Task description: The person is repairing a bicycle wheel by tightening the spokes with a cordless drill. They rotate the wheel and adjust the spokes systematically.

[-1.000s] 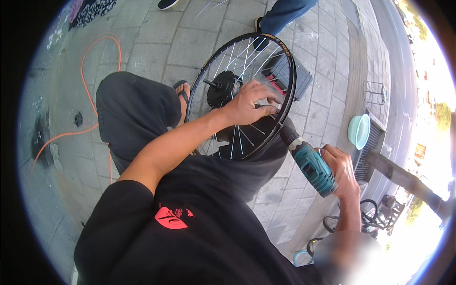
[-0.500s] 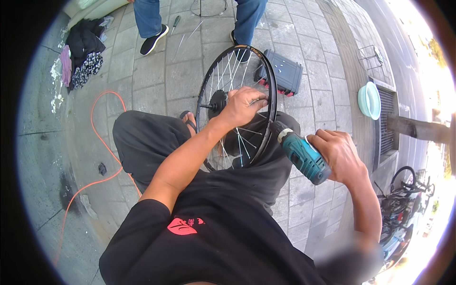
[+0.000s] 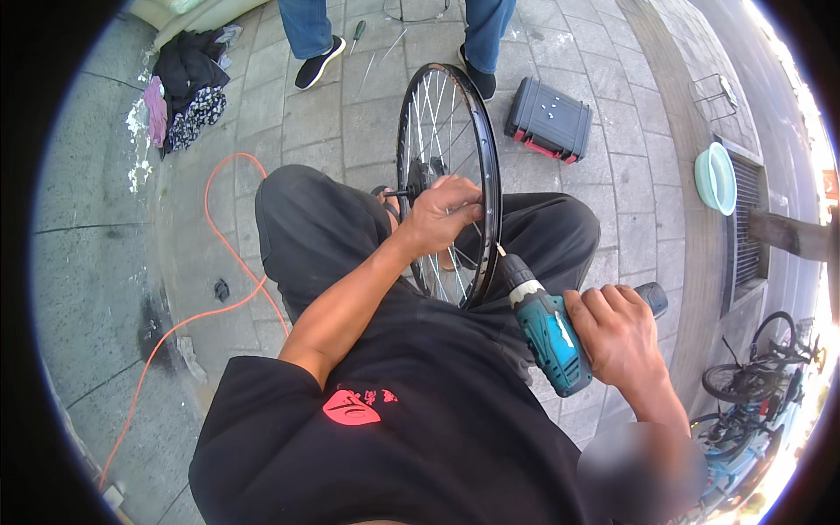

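A bicycle wheel (image 3: 492, 162) with a black rim and silver spokes stands between my bent knees, tilted and seen partly edge-on. My left hand (image 3: 444, 213) reaches across its near side, fingers and thumb pinched on a spoke close to the rim's inner side; the spoke is mostly hidden by the fingers. Wrapped round the handle of a teal and black cordless drill (image 3: 551, 339), my right hand (image 3: 618, 334) holds it to the right of the wheel. The drill's thin bit points up at the rim's outer face, its tip just beside it. The black hub (image 3: 420, 179) shows behind my left hand.
A black toolbox (image 3: 551, 121) with small bits on its lid lies beyond the wheel. Another person in jeans (image 3: 304, 31) stands ahead, near a screwdriver (image 3: 358, 35) and loose spokes. An orange hose (image 3: 210, 210) loops at left; a mint basin (image 3: 716, 179) sits right.
The wheel now shows more edge-on. The drill has drawn back from the rim and tipped more upright, baring its bit. My left hand keeps its pinch beside the rim. The whole view has shifted.
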A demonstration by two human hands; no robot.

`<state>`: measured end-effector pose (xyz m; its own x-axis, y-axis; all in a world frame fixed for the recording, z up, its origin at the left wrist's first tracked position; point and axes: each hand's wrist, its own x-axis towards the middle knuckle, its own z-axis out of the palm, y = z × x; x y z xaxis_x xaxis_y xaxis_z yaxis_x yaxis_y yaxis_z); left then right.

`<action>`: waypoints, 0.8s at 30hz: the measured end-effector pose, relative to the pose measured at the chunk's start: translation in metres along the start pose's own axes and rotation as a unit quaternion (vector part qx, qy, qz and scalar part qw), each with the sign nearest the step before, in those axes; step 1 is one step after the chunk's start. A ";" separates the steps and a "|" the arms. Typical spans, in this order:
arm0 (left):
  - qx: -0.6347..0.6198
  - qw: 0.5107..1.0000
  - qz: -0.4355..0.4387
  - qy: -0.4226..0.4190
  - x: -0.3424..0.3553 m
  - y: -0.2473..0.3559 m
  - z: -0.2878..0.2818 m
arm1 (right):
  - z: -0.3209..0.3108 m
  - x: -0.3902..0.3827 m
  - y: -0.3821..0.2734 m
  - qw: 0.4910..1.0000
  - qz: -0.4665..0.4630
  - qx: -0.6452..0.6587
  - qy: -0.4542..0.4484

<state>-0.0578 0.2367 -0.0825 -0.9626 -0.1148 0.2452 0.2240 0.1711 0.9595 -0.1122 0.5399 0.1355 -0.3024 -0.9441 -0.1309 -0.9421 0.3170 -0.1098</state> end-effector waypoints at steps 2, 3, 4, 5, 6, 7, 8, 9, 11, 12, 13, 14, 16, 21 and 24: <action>0.028 1.000 0.004 -0.010 -0.008 0.003 0.003 | -0.001 -0.004 0.002 0.998 0.008 0.042 0.036; 0.037 0.999 0.014 -0.003 -0.014 0.001 0.006 | 0.001 -0.007 -0.002 0.997 0.020 0.063 0.038; 0.045 0.999 0.025 0.003 -0.020 -0.002 0.008 | 0.003 -0.009 -0.007 0.995 0.032 0.084 0.041; 0.048 0.998 0.028 -0.009 -0.019 -0.010 0.004 | 0.006 -0.005 -0.012 0.989 0.048 0.124 0.060; 0.040 0.998 0.036 -0.019 -0.013 -0.013 0.004 | 0.007 0.000 -0.007 0.984 0.059 0.149 0.074; 0.032 0.998 0.044 -0.030 -0.009 -0.016 0.005 | 0.009 0.002 -0.004 0.981 0.070 0.165 0.074; 0.024 0.998 0.052 -0.040 -0.005 -0.017 0.006 | 0.010 0.003 -0.001 0.978 0.080 0.180 0.074; 0.019 0.998 0.051 -0.043 -0.002 -0.016 0.007 | 0.010 0.004 0.001 0.976 0.091 0.185 0.067; 0.030 0.997 0.060 -0.039 0.001 -0.015 0.011 | 0.009 0.008 0.004 0.973 0.115 0.193 0.054; 0.036 0.997 0.064 -0.038 0.001 -0.015 0.012 | 0.011 0.009 0.005 0.973 0.114 0.192 0.060; 0.039 0.996 0.066 -0.038 0.001 -0.016 0.012 | 0.012 0.008 0.006 0.973 0.114 0.192 0.066; 0.042 0.996 0.067 -0.038 0.000 -0.016 0.013 | 0.013 0.008 0.007 0.972 0.114 0.191 0.072; 0.037 0.997 0.064 -0.038 0.001 -0.016 0.013 | 0.010 0.009 0.012 0.977 0.104 0.175 0.066; 0.029 0.997 0.057 -0.039 -0.001 -0.019 0.012 | 0.007 0.013 0.015 0.986 0.075 0.140 0.051; 0.030 0.997 0.057 -0.040 0.000 -0.017 0.012 | 0.004 0.017 0.019 0.989 0.060 0.131 0.045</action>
<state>-0.0635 0.2455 -0.1005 -0.9410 -0.0124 0.3381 0.3257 0.2377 0.9151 -0.1348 0.5301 0.1267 -0.4319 -0.8991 -0.0711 -0.8328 0.4278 -0.3514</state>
